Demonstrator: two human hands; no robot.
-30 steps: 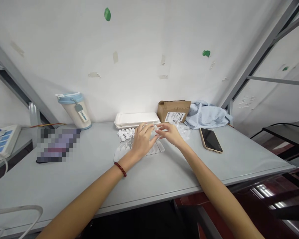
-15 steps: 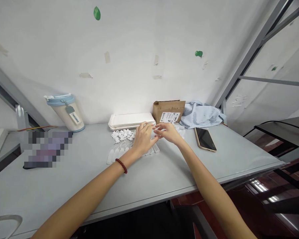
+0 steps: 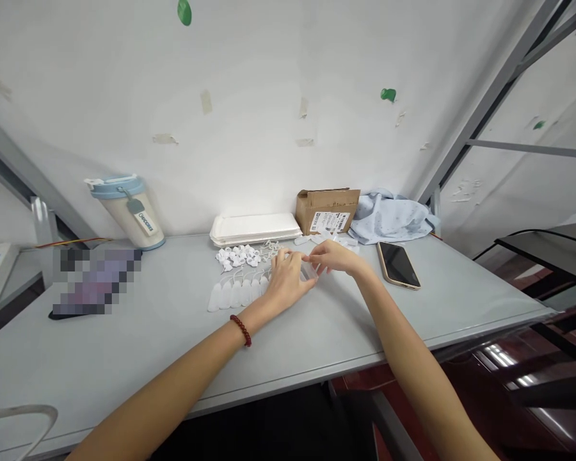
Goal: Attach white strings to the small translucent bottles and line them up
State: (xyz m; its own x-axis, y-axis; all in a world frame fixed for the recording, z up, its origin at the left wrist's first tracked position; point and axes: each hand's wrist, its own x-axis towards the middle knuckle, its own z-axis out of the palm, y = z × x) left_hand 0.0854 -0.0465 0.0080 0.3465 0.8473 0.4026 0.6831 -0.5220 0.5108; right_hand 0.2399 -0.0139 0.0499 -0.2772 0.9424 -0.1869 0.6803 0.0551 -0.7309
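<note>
My left hand [image 3: 288,279], with a dark red bead bracelet [image 3: 241,330] at the wrist, is curled over the middle of the table. Its fingertips meet those of my right hand [image 3: 335,257], whose fingers are bent in a pinch. Between them shows a small translucent plastic piece [image 3: 310,269], partly covered by the fingers. Left of my left hand lies a row of translucent tags [image 3: 233,294] with thin loops, its right end hidden by the hand. Behind the row sits a pile of small white parts [image 3: 239,255], with looped white cords [image 3: 270,248] beside it.
White trays [image 3: 256,225] and an open cardboard box [image 3: 327,211] stand against the wall. More clear plastic pieces [image 3: 348,242] lie before the box. A light blue cloth [image 3: 391,216] and a phone [image 3: 398,265] are to the right, a tumbler [image 3: 132,211] to the left.
Both hands have shifted a little to the right and lower, staying close together. More of the tag row and the looped cords now shows. The camera view has moved slightly.
</note>
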